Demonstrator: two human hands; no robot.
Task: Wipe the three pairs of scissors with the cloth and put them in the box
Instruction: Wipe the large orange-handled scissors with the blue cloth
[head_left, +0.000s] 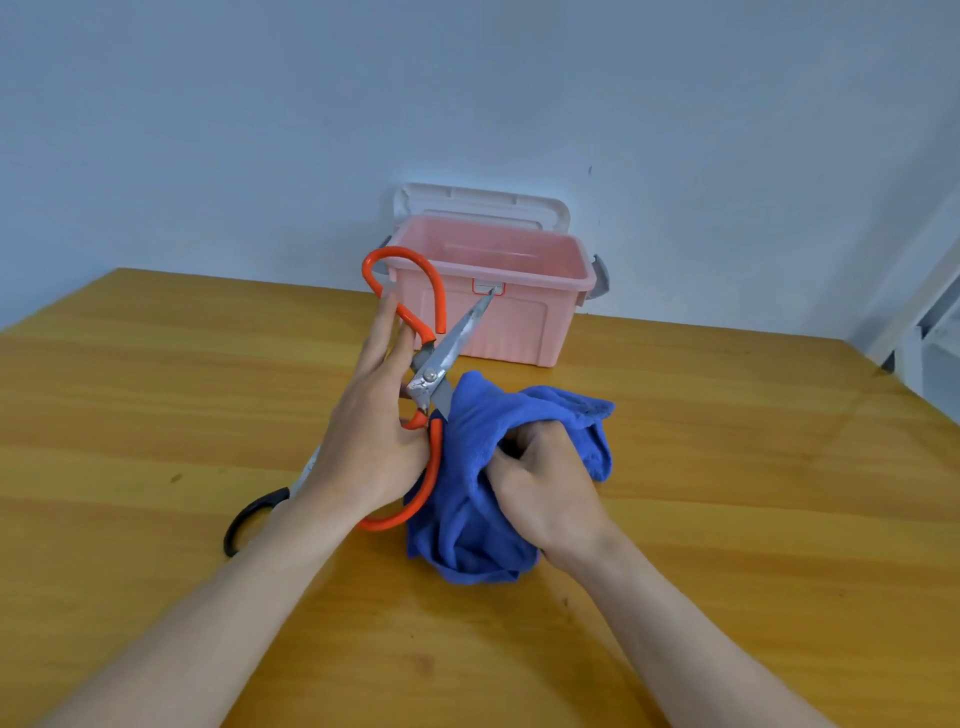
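While left hand (363, 441) holds orange scissors (439, 358) | right grip (540, 478) bunches cloth (467, 467) round blade

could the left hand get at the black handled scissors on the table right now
Probably not yet. The left hand is busy holding the orange-handled scissors, open, with one blade in the blue cloth. The black-handled scissors lie just beneath its wrist, unblocked, so it could once it lets go.

Orange-handled scissors (434, 358) spread open, one blade buried in bunched blue cloth (467, 499) before open pink box (514, 312).
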